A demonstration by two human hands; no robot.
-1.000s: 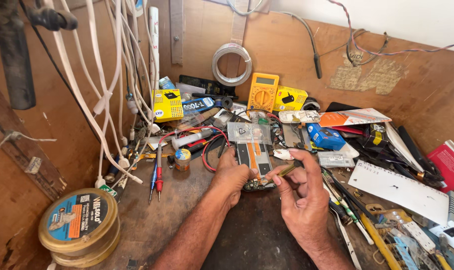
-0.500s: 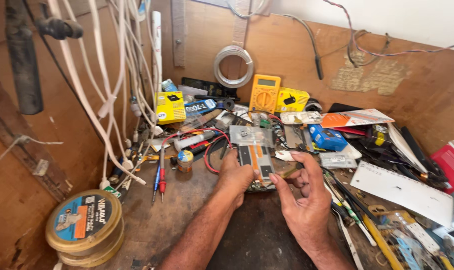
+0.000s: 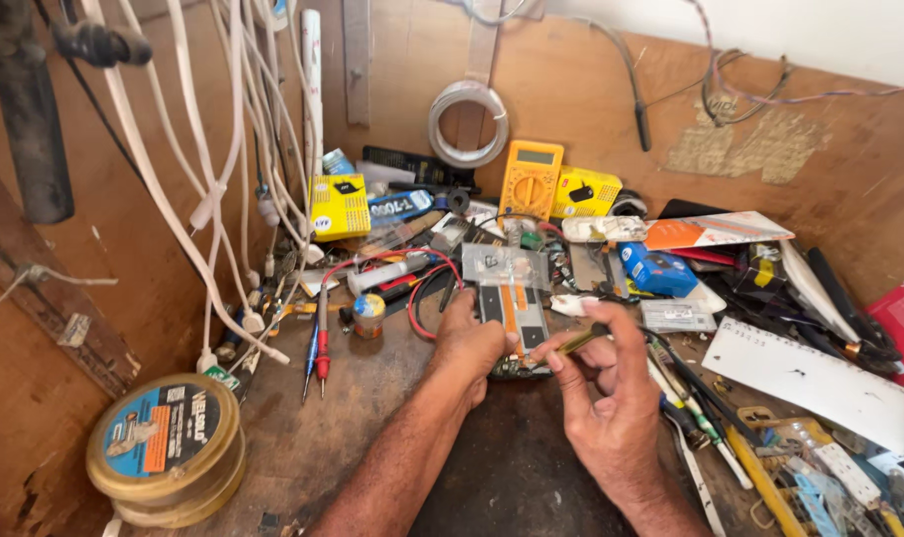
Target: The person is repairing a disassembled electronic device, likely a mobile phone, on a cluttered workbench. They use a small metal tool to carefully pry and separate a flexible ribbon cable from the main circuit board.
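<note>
At the lower left of the frame, a round tin (image 3: 164,449) with a blue and orange label is sitting on the bench (image 3: 343,438). Lower centre, two bare forearms are entering the picture. The right hand (image 3: 611,398) is closing thumb and fingers around a thin brass-coloured tool (image 3: 577,341), with the tool's tip pointing left toward the opened device (image 3: 515,318). The left hand (image 3: 469,343) is curling over the left edge of that device and pressing it down against the bench; its fingers are bent, gripping the device body.

The opened device is lying at the centre of the frame, just above both hands, showing a grey inner plate with orange strips. Whether the tool tip is touching it cannot be determined.

Left of the left hand, two slim screwdrivers (image 3: 319,343), one red and one blue, are lying side by side. A small round container (image 3: 368,315) is standing just beside them. Red and black probe leads (image 3: 427,283) are looping near the device.

At the right of the frame, a white ruler-like strip (image 3: 810,376) is lying among pens, cables and small parts. A blue box (image 3: 656,268) is sitting above it, toward centre.

Farther back, a yellow multimeter (image 3: 531,179) is leaning against the wooden wall, with a yellow box (image 3: 339,206) to its left. A coil of white wire (image 3: 468,123) is hanging on the wall in the upper centre. White cables (image 3: 208,179) are hanging down the upper left.
</note>
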